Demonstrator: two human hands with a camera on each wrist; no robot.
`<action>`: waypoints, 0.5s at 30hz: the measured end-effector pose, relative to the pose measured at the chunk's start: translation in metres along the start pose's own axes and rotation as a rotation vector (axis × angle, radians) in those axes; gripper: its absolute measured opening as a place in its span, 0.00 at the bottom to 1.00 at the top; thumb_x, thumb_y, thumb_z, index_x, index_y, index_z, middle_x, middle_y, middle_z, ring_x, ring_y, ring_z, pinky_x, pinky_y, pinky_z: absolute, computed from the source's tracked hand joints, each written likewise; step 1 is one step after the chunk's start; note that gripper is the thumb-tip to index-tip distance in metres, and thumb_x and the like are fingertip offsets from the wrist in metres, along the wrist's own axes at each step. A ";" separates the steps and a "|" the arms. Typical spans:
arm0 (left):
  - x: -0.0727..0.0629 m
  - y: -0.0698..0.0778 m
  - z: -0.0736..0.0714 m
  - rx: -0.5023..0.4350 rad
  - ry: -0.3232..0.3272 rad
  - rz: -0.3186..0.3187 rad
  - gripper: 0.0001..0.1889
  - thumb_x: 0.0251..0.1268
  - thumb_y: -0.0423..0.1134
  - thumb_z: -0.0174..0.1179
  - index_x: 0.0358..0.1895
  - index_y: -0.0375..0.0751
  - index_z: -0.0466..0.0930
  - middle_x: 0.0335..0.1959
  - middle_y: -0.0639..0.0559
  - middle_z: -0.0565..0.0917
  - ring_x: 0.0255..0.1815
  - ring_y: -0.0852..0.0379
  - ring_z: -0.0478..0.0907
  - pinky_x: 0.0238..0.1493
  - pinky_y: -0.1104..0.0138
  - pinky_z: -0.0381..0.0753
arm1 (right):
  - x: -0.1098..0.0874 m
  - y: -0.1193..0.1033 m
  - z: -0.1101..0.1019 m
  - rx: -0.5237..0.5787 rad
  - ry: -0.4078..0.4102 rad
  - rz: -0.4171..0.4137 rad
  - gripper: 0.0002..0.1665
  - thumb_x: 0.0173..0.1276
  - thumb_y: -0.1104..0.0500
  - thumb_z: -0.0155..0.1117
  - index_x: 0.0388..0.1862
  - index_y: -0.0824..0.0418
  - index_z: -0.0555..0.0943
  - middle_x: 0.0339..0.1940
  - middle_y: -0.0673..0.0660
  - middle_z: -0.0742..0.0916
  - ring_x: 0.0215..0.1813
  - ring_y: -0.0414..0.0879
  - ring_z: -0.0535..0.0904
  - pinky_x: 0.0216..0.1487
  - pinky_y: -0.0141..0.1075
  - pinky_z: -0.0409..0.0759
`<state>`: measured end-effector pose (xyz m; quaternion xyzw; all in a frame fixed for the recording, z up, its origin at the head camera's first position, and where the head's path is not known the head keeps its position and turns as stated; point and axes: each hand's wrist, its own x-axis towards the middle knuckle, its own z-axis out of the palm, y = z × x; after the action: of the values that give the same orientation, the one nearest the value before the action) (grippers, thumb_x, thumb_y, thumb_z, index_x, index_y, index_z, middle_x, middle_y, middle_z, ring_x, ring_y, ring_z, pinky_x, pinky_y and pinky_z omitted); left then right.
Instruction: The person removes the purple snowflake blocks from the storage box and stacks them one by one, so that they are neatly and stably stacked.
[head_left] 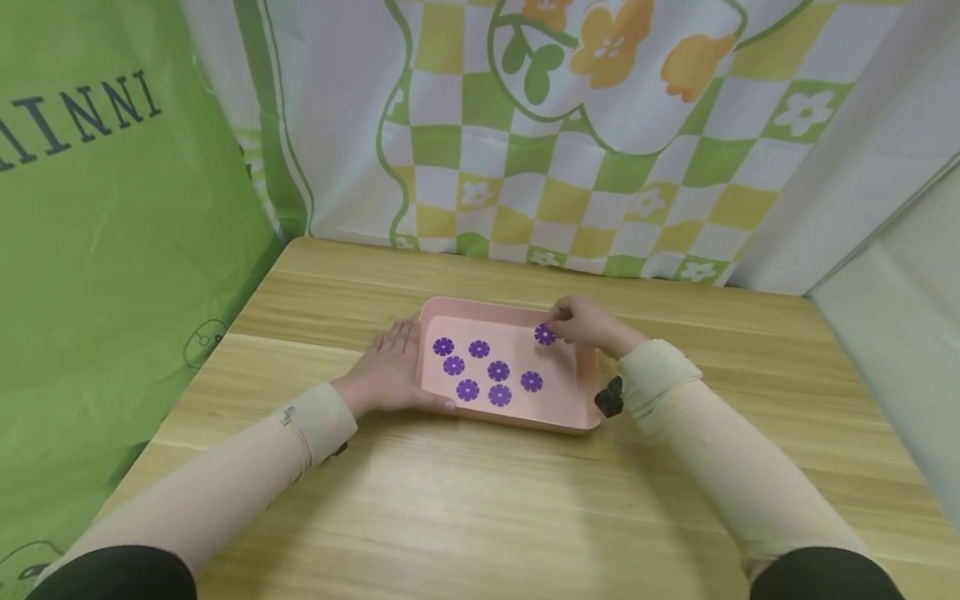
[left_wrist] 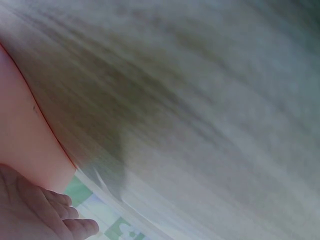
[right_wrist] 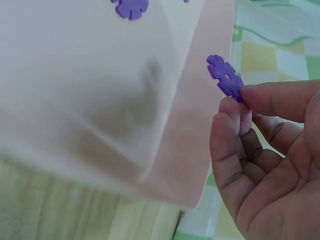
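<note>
A shallow pink tray [head_left: 517,333] lies on the wooden table, with several flower-shaped purple plastic discs [head_left: 492,372] spread flat inside it. Over the tray's far right corner my right hand [head_left: 588,323] pinches one more purple notched disc [right_wrist: 218,68] between thumb and fingertips. The right wrist view shows that disc held tilted by its edge, above the tray wall [right_wrist: 190,130]. My left hand [head_left: 393,371] rests against the tray's left end, fingers extended and thumb along the near rim. Only its fingers and part of the palm [left_wrist: 25,215] appear in the left wrist view.
The wooden table [head_left: 480,500] stretches around the tray. Behind it hangs a checked, flowered curtain [head_left: 592,167]; a green printed cloth [head_left: 112,250] hangs at the left and a pale wall [head_left: 900,333] stands on the right. A small black object [head_left: 610,397] sits by my right wrist.
</note>
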<state>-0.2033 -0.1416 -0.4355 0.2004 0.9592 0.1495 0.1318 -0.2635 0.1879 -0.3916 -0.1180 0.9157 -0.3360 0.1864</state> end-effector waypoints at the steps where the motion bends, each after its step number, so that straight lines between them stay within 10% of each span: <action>1: 0.000 0.001 0.000 0.002 -0.001 0.001 0.81 0.40 0.87 0.61 0.82 0.28 0.31 0.83 0.31 0.38 0.83 0.34 0.34 0.80 0.43 0.35 | -0.001 0.003 -0.002 0.025 0.007 0.004 0.10 0.77 0.67 0.58 0.48 0.73 0.82 0.42 0.64 0.87 0.45 0.55 0.83 0.47 0.44 0.86; 15: -0.001 0.003 -0.002 0.039 -0.011 -0.001 0.80 0.43 0.86 0.61 0.81 0.26 0.31 0.83 0.30 0.35 0.83 0.35 0.30 0.80 0.45 0.32 | -0.021 0.026 -0.022 0.193 0.051 0.011 0.14 0.77 0.68 0.58 0.53 0.79 0.77 0.46 0.68 0.85 0.51 0.61 0.83 0.54 0.47 0.86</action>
<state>-0.2020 -0.1401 -0.4321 0.2034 0.9613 0.1294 0.1333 -0.2559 0.2274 -0.3878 -0.0860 0.8840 -0.4246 0.1755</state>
